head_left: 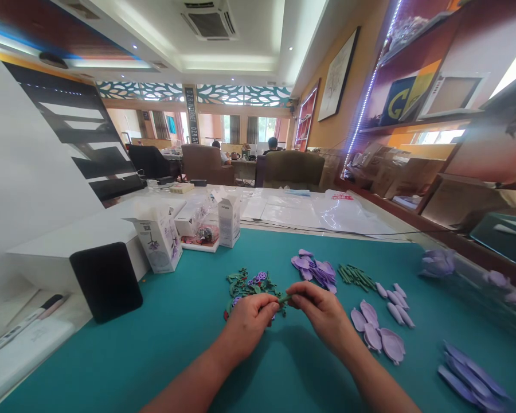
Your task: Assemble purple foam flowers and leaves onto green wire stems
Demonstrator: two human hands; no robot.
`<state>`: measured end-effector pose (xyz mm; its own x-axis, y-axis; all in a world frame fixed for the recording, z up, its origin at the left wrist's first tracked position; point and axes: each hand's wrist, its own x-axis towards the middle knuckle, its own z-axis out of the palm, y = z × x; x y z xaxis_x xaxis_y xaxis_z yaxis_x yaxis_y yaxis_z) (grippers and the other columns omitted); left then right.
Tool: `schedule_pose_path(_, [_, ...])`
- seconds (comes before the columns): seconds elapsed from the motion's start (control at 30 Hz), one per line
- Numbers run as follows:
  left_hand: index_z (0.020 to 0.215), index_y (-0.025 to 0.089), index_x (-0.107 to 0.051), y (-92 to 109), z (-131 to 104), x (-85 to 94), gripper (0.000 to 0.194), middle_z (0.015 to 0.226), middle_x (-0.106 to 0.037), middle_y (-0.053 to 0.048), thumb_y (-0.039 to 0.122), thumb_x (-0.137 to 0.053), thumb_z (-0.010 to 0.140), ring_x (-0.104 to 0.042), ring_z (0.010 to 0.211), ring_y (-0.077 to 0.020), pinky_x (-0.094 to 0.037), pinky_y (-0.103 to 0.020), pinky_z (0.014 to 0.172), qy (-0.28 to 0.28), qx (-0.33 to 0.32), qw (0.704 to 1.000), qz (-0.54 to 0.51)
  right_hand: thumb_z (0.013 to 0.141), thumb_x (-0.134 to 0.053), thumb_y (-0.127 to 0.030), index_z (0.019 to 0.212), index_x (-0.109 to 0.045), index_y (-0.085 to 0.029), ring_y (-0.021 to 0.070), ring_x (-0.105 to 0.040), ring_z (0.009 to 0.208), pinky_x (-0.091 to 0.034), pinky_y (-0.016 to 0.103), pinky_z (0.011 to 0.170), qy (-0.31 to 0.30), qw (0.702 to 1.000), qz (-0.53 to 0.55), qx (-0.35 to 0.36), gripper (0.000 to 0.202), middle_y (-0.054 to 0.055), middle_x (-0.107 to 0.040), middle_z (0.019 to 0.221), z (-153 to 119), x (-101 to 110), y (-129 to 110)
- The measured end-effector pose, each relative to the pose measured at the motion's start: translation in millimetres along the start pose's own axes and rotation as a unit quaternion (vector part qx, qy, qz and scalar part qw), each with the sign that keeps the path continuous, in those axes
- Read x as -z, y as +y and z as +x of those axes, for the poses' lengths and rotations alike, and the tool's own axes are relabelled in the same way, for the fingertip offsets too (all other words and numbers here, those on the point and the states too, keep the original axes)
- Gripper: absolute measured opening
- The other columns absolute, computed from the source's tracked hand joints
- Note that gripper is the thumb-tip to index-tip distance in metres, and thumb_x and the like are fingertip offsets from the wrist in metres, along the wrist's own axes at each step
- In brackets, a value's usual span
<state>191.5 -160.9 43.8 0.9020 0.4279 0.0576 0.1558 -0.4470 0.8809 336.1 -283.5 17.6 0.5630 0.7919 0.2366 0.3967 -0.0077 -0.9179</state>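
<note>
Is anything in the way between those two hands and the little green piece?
Nothing visible is: the left hand and right hand both already pinch the green piece. The pile of loose parts lies beyond the left hand, not between.

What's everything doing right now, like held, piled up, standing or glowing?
Left hand: pinching green piece
Right hand: pinching green piece
Green piece: held
Small parts: heaped
Purple petals: piled
Green sticks: bunched
Pods: loosely grouped
Pale petals: clustered
Long petals: side by side
Flapped box: upright
Slim box: upright
Light strip: lit
Black panel: upright, tilted
</note>
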Motion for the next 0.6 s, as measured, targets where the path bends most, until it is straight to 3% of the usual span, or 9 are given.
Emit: schedule_pose_path(0.6, [0.081, 0.017, -0.064, 1.7, -1.2, 1.6, 0.034, 0.063, -0.051, 0.001, 0.041, -0.040, 0.085, -0.046, 0.062, -0.0133, -0.034, -0.023, 0.058, -0.014, 0.001, 1.000, -0.005, 0.081, -0.056, -0.033, 0.087, -0.069, -0.022, 0.0209, -0.066, 0.081, -0.052, 0.031, 0.074, -0.015, 0.999, -0.021, 0.020, 0.018, 0.004, -0.071, 0.084, -1.7, -0.3, -10.0])
